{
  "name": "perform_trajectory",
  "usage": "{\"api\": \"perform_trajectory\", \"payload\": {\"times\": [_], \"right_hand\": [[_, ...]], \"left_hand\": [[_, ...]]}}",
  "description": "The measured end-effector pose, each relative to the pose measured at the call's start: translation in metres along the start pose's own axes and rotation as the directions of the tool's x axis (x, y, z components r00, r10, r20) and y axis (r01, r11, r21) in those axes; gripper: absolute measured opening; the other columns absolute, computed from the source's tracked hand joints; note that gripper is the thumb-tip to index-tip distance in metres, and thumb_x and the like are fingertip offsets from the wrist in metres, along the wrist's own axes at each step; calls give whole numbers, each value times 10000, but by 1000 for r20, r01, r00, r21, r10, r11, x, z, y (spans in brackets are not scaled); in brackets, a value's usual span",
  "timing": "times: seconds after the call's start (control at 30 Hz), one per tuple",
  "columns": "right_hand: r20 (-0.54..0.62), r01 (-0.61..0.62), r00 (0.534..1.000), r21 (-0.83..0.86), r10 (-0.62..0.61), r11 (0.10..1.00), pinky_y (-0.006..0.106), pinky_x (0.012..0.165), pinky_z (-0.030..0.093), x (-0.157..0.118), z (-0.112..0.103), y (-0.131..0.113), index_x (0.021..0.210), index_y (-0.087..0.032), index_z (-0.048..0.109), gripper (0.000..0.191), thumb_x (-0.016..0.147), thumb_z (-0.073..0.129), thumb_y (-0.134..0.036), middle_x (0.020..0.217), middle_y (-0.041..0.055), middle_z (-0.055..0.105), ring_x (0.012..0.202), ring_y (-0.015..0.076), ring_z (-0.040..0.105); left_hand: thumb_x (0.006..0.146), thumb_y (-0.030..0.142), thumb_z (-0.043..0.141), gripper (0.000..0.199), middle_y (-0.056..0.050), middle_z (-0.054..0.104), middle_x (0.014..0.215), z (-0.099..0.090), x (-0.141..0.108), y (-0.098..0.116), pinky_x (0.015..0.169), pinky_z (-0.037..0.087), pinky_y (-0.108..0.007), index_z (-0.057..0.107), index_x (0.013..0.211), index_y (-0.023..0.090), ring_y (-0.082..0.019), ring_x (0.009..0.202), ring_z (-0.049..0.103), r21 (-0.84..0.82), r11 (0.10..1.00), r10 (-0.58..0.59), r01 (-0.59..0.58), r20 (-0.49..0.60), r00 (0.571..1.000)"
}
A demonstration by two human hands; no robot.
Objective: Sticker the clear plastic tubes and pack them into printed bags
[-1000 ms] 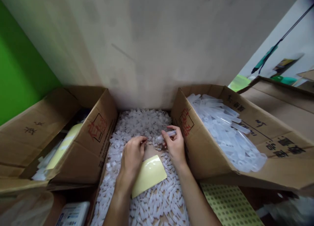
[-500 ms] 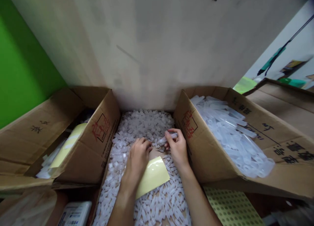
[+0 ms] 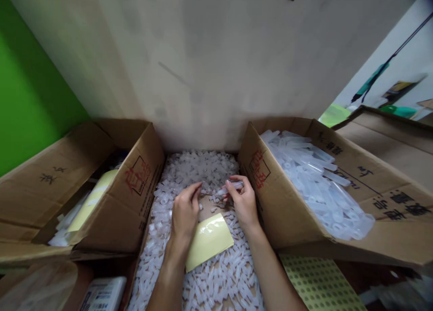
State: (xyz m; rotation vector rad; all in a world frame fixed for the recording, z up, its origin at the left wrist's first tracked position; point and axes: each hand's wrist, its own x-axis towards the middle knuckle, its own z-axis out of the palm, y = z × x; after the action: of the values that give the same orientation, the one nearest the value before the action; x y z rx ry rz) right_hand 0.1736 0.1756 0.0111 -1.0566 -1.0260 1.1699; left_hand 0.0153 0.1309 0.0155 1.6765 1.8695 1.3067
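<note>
My right hand [image 3: 242, 198] is closed around a translucent tube [image 3: 233, 187], which points left and slightly down. To its left, my left hand [image 3: 186, 208] hovers over small clear plastic pieces [image 3: 203, 166], thumb and fingertips pinched together; whatever may be between them is too small to make out. The pieces fill the area between two cardboard boxes and spread down toward me. A pale yellow sheet [image 3: 209, 241] lies on them, partly behind my left wrist. A patch of brown surface shows between my hands.
The right cardboard box [image 3: 287, 203] holds many translucent tubes [image 3: 314, 180]. In the left box [image 3: 111, 216] lie yellow sheets [image 3: 93, 200] and clear plastic. A dotted yellow sheet [image 3: 321, 281] is below the right box. Behind stands a pale wall [image 3: 203, 67].
My left hand has shifted left and up, away from the tube, and its fingers have drawn into a pinch. The right hand still holds the tube in nearly the same place.
</note>
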Motion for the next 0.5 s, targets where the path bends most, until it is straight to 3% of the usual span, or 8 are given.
{"api": "perform_trajectory", "payload": {"times": [0.1,0.17,0.27,0.37,0.5], "right_hand": [[7,-19,1000,-3,19,1000,264,468,519,0,0,-1,967,-216,599,427,751,806,-520,710,22,719,516,173,618],[17,-30,999,-4,30,1000,258,459,511,0,0,0,956,-217,602,414,750,806,-512,707,23,720,511,172,616],[30,-35,999,-8,35,999,251,454,504,-1,0,1,954,-219,604,395,756,805,-497,712,22,721,507,167,614],[31,-31,999,-8,31,999,254,467,513,-1,0,2,963,-223,605,383,770,799,-492,726,18,723,511,165,617],[35,-15,999,-9,16,1000,274,500,543,-2,0,0,943,-223,617,371,765,808,-486,727,8,704,545,180,647]], "left_hand": [[942,142,547,219,-65,799,996,-5,0,4,817,512,-310,745,1011,203,-216,888,728,138,990,-1,6,-36,999],[923,232,626,122,-43,787,878,-8,-2,9,744,482,-302,742,959,220,-215,782,711,292,956,-5,-5,31,1000],[885,347,712,134,-53,766,874,-7,-5,13,707,450,-302,732,906,216,-238,798,700,448,892,-11,-58,149,989],[900,309,701,118,-74,755,918,-4,-6,12,700,439,-302,731,875,198,-247,842,695,490,868,-9,-80,178,984],[929,314,675,187,-63,761,833,-4,-3,10,650,416,-286,748,800,199,-217,755,688,427,904,-51,-10,132,990]]}}
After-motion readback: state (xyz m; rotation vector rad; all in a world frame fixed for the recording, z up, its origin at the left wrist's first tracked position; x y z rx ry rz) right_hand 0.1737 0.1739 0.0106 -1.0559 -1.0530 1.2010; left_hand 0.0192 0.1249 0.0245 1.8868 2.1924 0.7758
